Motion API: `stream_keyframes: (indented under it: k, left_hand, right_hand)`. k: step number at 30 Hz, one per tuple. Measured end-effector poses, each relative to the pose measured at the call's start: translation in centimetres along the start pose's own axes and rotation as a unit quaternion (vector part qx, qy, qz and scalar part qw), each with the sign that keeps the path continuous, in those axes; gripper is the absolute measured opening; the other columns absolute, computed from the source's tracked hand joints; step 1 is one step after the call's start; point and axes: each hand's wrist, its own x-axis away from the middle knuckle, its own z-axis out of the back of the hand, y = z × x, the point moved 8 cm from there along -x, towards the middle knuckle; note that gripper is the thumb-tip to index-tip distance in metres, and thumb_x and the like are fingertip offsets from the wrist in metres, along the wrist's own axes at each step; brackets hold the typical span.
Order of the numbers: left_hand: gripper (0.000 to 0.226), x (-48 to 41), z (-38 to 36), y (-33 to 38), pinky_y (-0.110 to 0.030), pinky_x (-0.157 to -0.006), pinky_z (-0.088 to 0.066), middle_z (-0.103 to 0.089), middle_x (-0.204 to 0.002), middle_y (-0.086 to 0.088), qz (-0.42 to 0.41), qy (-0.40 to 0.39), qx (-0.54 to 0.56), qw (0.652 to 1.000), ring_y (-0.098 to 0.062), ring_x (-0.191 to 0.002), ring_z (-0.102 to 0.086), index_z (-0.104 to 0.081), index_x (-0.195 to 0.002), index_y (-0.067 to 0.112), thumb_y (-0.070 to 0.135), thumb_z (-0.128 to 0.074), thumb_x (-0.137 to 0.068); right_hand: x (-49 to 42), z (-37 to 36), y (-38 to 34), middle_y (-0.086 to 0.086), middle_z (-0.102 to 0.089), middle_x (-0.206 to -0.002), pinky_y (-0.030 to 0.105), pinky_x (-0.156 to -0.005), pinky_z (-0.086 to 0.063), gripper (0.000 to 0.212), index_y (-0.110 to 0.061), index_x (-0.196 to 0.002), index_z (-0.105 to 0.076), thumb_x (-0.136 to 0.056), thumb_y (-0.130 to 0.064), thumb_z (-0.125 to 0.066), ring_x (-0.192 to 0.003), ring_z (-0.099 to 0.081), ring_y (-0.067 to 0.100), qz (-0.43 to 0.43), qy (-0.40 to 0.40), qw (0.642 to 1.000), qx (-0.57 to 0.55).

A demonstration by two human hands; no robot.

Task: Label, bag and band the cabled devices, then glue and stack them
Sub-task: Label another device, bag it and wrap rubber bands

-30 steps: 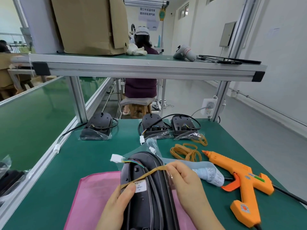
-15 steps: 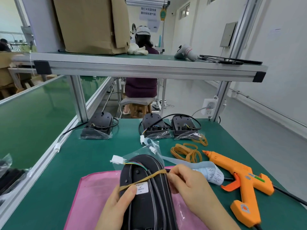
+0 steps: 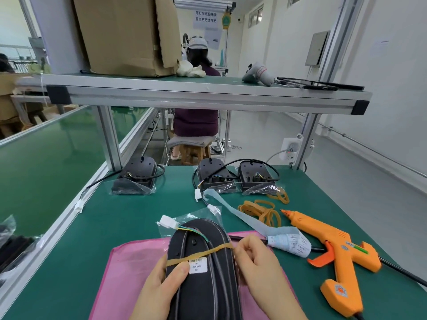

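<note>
Left grip (image 3: pixel 159 289) holds device (image 3: pixel 208 294) — right grip (image 3: pixel 256 264) pinches rubber band (image 3: pixel 203 252).

A factory assembly line is shown: a long green conveyor belt (image 3: pixel 46 162) is run beside an aluminium-framed workbench (image 3: pixel 111 137) topped with a green mat (image 3: pixel 129 211) and an upper shelf (image 3: pixel 208 98), on which a cardboard box (image 3: pixel 124 35) is stored. A further station is seen ahead, where another person (image 3: pixel 196 121) is seated on a wooden stool (image 3: pixel 191 153) under a hung printed notice (image 3: pixel 205 18). Batch work is indicated by bagged devices (image 3: pixel 136 179) lined up at the back, a heap of rubber bands (image 3: pixel 261 212), a strip of printed labels (image 3: pixel 291 244), an orange glue gun (image 3: pixel 332 252) and a power socket (image 3: pixel 291 147) fixed to the frame.
</note>
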Motion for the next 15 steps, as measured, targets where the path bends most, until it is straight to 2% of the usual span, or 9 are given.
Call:
stream_keyframes:
  k: [2,3,5,6,9,11,12,15]
  left_hand:
    - [0.018,0.0,0.1,-0.2,-0.015,-0.059,-0.053,-0.076,-0.092,0.009,0.009,-0.002,-0.011,1.0,-0.005,-0.081,-0.072,-0.068,-0.103,0.027,0.016,-0.068,-0.088]
    - [0.019,0.0,0.0,-0.2,-0.017,-0.061,-0.053,-0.077,-0.091,0.007,0.013,-0.007,-0.012,1.0,-0.006,-0.081,-0.072,-0.069,-0.103,0.025,0.018,-0.072,-0.086]
    - [0.02,0.0,0.0,-0.3,-0.023,-0.065,-0.054,-0.077,-0.094,0.002,0.018,-0.015,-0.013,1.0,-0.011,-0.083,-0.073,-0.069,-0.106,0.022,0.018,-0.071,-0.086]
    - [0.019,0.0,0.0,-0.3,-0.022,-0.064,-0.054,-0.077,-0.094,0.002,0.02,-0.019,-0.017,0.999,-0.012,-0.084,-0.073,-0.068,-0.107,0.022,0.016,-0.067,-0.089]
    - [0.02,0.0,0.0,-0.1,-0.02,-0.066,-0.055,-0.077,-0.096,0.002,0.012,-0.033,-0.016,0.999,-0.011,-0.086,-0.073,-0.068,-0.108,0.022,0.021,-0.067,-0.088]
    - [0.042,0.1,-0.1,0.2,-0.03,-0.08,-0.056,-0.076,-0.099,0.002,0.001,-0.047,-0.027,0.999,-0.013,-0.092,-0.072,-0.069,-0.108,0.022,0.039,-0.077,-0.07]
    - [0.052,0.2,-0.1,0.3,-0.035,-0.086,-0.054,-0.076,-0.1,0.003,-0.002,-0.048,-0.03,0.998,-0.013,-0.095,-0.072,-0.069,-0.109,0.022,0.042,-0.076,-0.061]
    - [0.052,0.1,-0.1,0.4,-0.039,-0.09,-0.052,-0.076,-0.098,0.004,-0.002,-0.035,-0.045,0.998,-0.014,-0.094,-0.072,-0.068,-0.107,0.022,0.041,-0.071,-0.058]
  right_hand:
    - [0.2,0.2,-0.3,-0.01,-0.065,-0.067,0.037,-0.07,-0.053,0.01,-0.024,-0.087,-0.058,-0.096,-0.024,-0.056,-0.061,-0.056,0.004,0.021,0.004,1.0,-0.023]
    - [0.2,0.5,-0.6,-0.013,-0.069,-0.077,0.034,-0.076,-0.056,0.006,-0.026,-0.094,-0.063,-0.095,-0.023,-0.057,-0.07,-0.061,0.002,0.051,0.011,0.999,-0.012]
    - [0.4,0.9,-2.0,-0.021,-0.069,-0.094,0.023,-0.083,-0.052,0.016,-0.03,-0.106,-0.068,-0.096,-0.025,-0.056,-0.088,-0.062,0.0,0.145,0.016,0.985,0.097]
    - [0.6,1.1,-3.0,-0.022,-0.069,-0.098,0.018,-0.083,-0.05,0.02,-0.03,-0.107,-0.07,-0.096,-0.028,-0.054,-0.092,-0.061,-0.001,0.198,0.024,0.966,0.163]
    - [1.4,1.4,-5.5,-0.014,-0.073,-0.089,0.021,-0.067,-0.055,0.025,-0.023,-0.098,-0.075,-0.091,-0.033,-0.053,-0.079,-0.067,0.002,0.316,0.051,0.899,0.299]
    - [1.8,1.2,-6.2,-0.014,-0.072,-0.079,0.019,-0.053,-0.053,0.026,-0.022,-0.089,-0.076,-0.089,-0.033,-0.053,-0.067,-0.067,0.004,0.37,0.061,0.858,0.351]
    - [1.9,1.1,-6.4,-0.015,-0.071,-0.075,0.018,-0.05,-0.051,0.024,-0.023,-0.086,-0.076,-0.087,-0.033,-0.054,-0.064,-0.066,0.003,0.379,0.059,0.852,0.357]
    - [1.6,1.0,-6.6,-0.018,-0.069,-0.072,0.016,-0.049,-0.05,0.013,-0.026,-0.081,-0.074,-0.081,-0.031,-0.062,-0.062,-0.065,0.0,0.362,0.042,0.857,0.365]
